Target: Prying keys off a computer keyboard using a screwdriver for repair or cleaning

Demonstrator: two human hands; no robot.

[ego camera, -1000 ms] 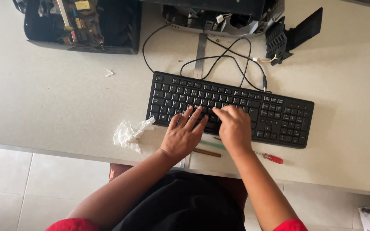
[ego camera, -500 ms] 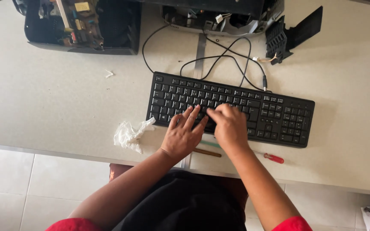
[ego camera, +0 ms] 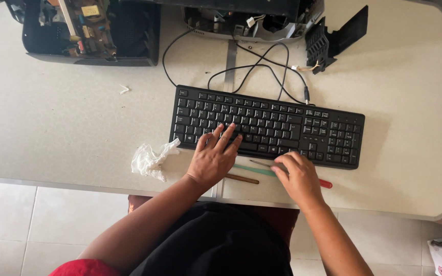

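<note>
In the head view, the black keyboard (ego camera: 267, 125) lies flat on the pale desk (ego camera: 67, 128), and the left hand (ego camera: 212, 159) rests on its lower key rows with the fingers spread wide, holding nothing. The right hand (ego camera: 297, 176) closes on the thin screwdriver (ego camera: 265, 164) with the red handle, just below the front edge of the keyboard. I judge the keyboard light, stiff plastic with loose, fragile keys, best gripped at both short ends; the screwdriver is slim and best held at the handle.
</note>
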